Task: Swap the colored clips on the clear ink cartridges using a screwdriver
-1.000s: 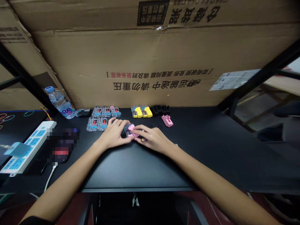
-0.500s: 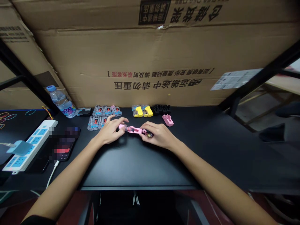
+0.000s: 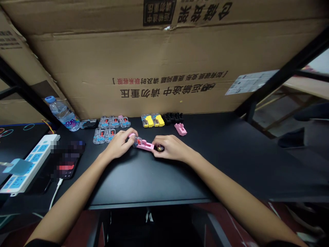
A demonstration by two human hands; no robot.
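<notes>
Left hand (image 3: 120,144): narrow pinch on left end of the pink-and-clear piece (image 3: 145,146), centre of frame.
Right hand (image 3: 172,147): thumb and fingers closed at the piece's right end; brassy round object (image 3: 159,147) at the fingers, can't tell if ring or loose part.
Pink-and-clear piece: spans the gap between hands over the black table (image 3: 154,181); can't tell if it touches. Main risk: uneven pull or twist could bend or split it where clear meets pink.
Red bit (image 3: 139,141): at the clear end; might pop out if squeezed hard there.
Clear units (image 3: 104,135): just beyond left hand, left of centre; backward swing of the knuckles could scatter the rows.
Pink part (image 3: 181,129): right of centre, beyond right hand; a wide reach could nudge it into the black parts (image 3: 173,118).
</notes>
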